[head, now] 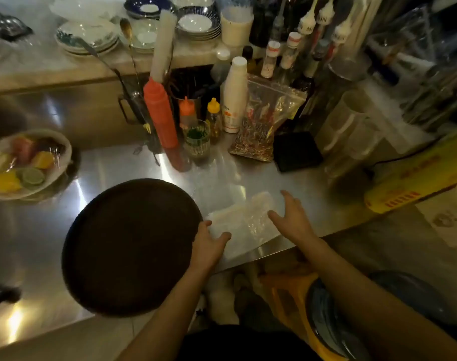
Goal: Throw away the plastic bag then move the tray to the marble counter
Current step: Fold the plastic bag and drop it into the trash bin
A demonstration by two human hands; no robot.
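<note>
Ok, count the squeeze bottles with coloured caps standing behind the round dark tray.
3: a tall red squeeze bottle nearest the round dark tray, a small orange-capped bottle behind it, and a yellow-capped bottle to its right. Others may hide among the clutter.

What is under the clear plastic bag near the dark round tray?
The clear plastic bag lies flat on the stainless steel counter, beside the dark round tray. Only bare steel shows through it. The left hand covers its near corner.

From my screen I can read only pieces of dark letters, something like "MI" and "IN", on the white squeeze bottles [307, 20] at the back, and the print on the yellow box [415, 175] is too blurred.
</note>
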